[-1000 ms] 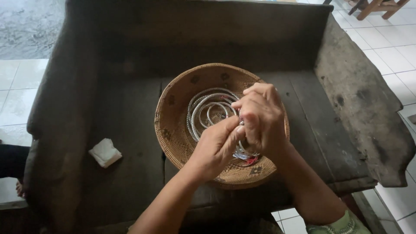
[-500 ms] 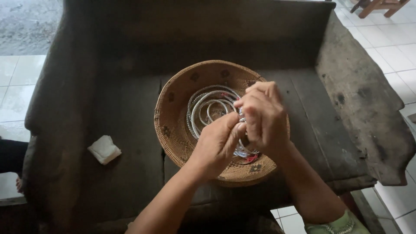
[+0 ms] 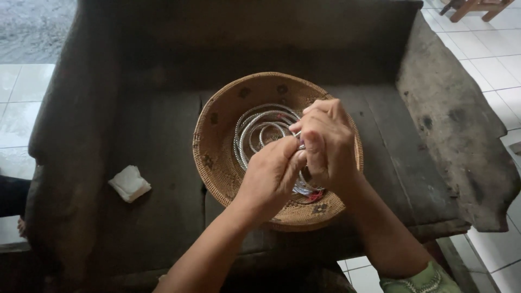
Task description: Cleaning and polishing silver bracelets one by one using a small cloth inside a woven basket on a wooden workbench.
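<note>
While cradling coiled silver rings (image 3: pixel 259 130), woven basket (image 3: pixel 217 152), both hands (image 3: pixel 304 157) above, fingers pinched together on one ring.

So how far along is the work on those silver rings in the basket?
Done: nothing here marks any ring as finished; several silver rings lie nested in the woven basket on the dark wooden bench. In hand: the left hand and right hand meet over the basket, pinching something small and silver between the fingertips; the grip hides it. Left: the nested rings lie untouched. A white folded cloth sits aside.
</note>
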